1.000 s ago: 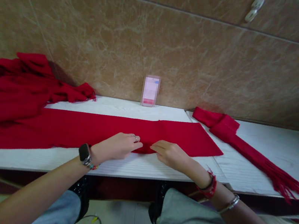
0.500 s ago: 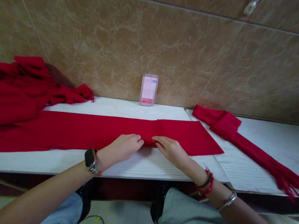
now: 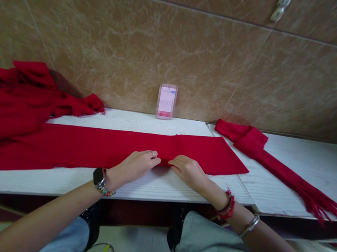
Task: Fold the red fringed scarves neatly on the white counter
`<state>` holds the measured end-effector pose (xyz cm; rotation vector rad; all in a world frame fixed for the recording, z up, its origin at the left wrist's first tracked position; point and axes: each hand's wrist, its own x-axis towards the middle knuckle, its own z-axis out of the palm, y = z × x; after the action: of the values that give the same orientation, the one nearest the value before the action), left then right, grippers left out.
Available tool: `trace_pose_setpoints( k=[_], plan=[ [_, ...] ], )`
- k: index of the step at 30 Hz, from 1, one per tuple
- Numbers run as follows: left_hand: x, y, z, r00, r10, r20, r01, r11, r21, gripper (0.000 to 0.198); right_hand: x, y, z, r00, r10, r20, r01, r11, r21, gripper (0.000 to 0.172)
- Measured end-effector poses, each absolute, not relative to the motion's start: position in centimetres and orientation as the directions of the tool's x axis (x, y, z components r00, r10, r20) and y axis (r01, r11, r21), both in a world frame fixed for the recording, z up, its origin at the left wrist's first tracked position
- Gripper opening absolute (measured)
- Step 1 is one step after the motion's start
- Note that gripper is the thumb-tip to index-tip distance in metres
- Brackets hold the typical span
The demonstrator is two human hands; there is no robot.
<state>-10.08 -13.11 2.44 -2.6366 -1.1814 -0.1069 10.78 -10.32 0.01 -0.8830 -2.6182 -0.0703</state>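
A long red scarf [image 3: 89,143] lies flattened into a strip along the white table [image 3: 89,181], its right end slanting to a point. My left hand [image 3: 138,164] pinches the scarf's near edge around its middle. Close beside it on the right, my right hand [image 3: 188,172] has its fingers closed on the same edge. A short stretch of cloth shows between the two hands. The fingertips are partly hidden in the fabric.
A heap of red cloth [image 3: 8,105] covers the table's left end. Another red scarf with fringe [image 3: 280,167] is folded over at the right. A phone-like object [image 3: 166,102], blurred, leans on the tiled wall [image 3: 119,50].
My right fingers, more outstretched before, are now curled down onto the scarf's near edge. The left hand keeps its pinch. The view has shifted slightly.
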Motion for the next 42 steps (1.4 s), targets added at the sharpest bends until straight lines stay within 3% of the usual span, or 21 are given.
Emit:
trace_pose_setpoints(
  k=[5, 11, 17, 20, 26, 29, 32, 37, 42],
  plan=[
    [-10.1, -13.3, 2.2, 0.678, 0.706, 0.206, 0.735, -0.643, -0.215, 0.016, 10.9, -10.7, 0.4, -0.747, 0.566, 0.348, 0.617, 0.785, 0.048, 0.017],
    [-10.2, -13.2, 2.6, 0.746, 0.644, 0.167, 0.665, -0.711, -0.229, 0.021, 11.2, -10.6, -0.1, -0.783, 0.443, 0.435, 0.537, 0.835, 0.116, 0.024],
    [-11.1, -13.3, 3.0, 0.782, 0.62, 0.061, 0.623, -0.781, -0.05, 0.036, 11.4, -11.2, 0.8, -0.884, 0.374, 0.282, 0.432, 0.882, 0.187, 0.022],
    [-11.7, -13.9, 3.4, 0.777, 0.628, -0.042, 0.629, -0.774, 0.072, 0.039, 11.5, -12.0, 2.0, -0.89, 0.422, 0.172, 0.446, 0.884, 0.138, 0.028],
    [-12.1, -14.9, 4.0, 0.609, 0.725, -0.322, 0.793, -0.568, 0.219, 0.05, 11.5, -11.5, 3.9, -0.862, 0.502, 0.068, 0.495, 0.863, -0.101, 0.029],
    [-12.1, -14.2, 4.0, 0.61, 0.732, -0.303, 0.792, -0.553, 0.257, 0.047, 10.8, -9.7, 3.8, -0.807, 0.556, 0.201, 0.54, 0.831, -0.128, 0.029],
    [-12.4, -12.5, 3.6, 0.613, 0.758, -0.223, 0.788, -0.568, 0.237, 0.046, 9.1, -7.6, 2.8, -0.738, 0.586, 0.335, 0.599, 0.797, -0.073, 0.039],
    [-13.3, -10.0, 1.3, 0.321, 0.946, -0.049, 0.946, -0.318, 0.061, 0.055, 5.8, -5.7, 0.4, -0.754, 0.617, 0.226, 0.639, 0.769, 0.033, 0.05],
    [-13.9, -9.6, -0.6, 0.248, 0.968, -0.042, 0.968, -0.246, 0.049, 0.059, 8.3, -4.7, -0.8, -0.728, 0.668, 0.153, 0.685, 0.718, 0.122, 0.05]
  ],
)
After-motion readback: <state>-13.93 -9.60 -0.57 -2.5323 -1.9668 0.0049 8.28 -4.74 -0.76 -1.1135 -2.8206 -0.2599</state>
